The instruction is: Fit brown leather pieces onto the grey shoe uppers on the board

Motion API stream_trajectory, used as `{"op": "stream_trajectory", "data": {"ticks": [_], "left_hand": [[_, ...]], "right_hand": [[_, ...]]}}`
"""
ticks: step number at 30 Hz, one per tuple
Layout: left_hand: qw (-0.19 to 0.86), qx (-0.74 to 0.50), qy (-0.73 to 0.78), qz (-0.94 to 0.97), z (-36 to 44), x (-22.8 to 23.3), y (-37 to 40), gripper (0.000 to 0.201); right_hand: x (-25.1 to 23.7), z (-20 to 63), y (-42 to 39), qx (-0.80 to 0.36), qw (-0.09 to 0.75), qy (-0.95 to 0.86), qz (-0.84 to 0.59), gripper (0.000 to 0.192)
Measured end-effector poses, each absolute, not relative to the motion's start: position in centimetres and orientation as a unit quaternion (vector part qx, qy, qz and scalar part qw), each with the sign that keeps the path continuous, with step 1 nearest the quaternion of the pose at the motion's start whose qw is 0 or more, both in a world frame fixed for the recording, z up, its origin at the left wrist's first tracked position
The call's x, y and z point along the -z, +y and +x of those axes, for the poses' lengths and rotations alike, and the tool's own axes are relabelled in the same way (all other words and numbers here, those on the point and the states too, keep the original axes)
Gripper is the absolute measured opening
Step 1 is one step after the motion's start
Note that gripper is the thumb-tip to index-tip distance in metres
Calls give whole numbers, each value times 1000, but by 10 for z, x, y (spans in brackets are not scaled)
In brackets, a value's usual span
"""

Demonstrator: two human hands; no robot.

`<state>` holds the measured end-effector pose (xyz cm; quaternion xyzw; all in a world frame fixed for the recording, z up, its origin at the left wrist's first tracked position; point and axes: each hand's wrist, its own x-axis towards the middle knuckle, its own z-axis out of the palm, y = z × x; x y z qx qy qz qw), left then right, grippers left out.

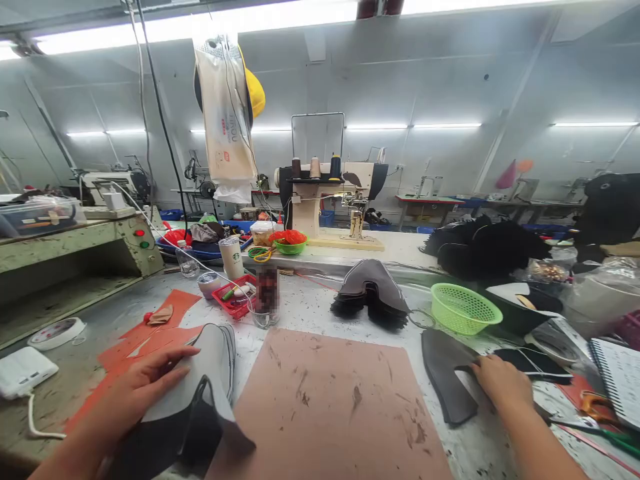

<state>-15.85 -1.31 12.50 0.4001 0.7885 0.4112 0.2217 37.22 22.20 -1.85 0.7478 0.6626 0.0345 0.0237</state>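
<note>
My left hand (155, 380) lies on a stack of curved light-grey and black fabric pieces (213, 360), its fingers stretched out across the top one. The front of this stack bends up in a fold. On the right, my right hand (503, 383) has its fingers closed at the edge of a dark-grey curved piece (445, 377); the fingertips are partly hidden. Between my hands lies a brown, scuffed board (345, 400). Behind the board, a pile of grey arch-shaped pieces with black undersides (370, 293) rests on the table.
A sewing machine (320, 200) stands at the back. A green basket (465, 310), scissors (595, 407) and a spiral notebook (617, 380) are on the right. On the left are a red basket (235, 307), a tumbler (231, 259), a tape roll (57, 332) and a white charger (25, 372).
</note>
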Motion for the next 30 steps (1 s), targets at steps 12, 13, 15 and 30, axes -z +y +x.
{"op": "stream_trajectory", "data": {"ticks": [12, 13, 15, 30], "left_hand": [[146, -86, 698, 695, -21, 4, 16, 39], [138, -55, 689, 709, -20, 4, 15, 40], [141, -16, 665, 733, -23, -1, 17, 40], [644, -391, 396, 526, -3, -72, 16, 76]], "right_hand": [[-10, 303, 160, -51, -84, 806, 584, 47], [-13, 296, 151, -55, -100, 820, 561, 47], [-21, 281, 132, -63, -148, 843, 513, 44], [-96, 234, 41, 304, -388, 836, 241, 34]]}}
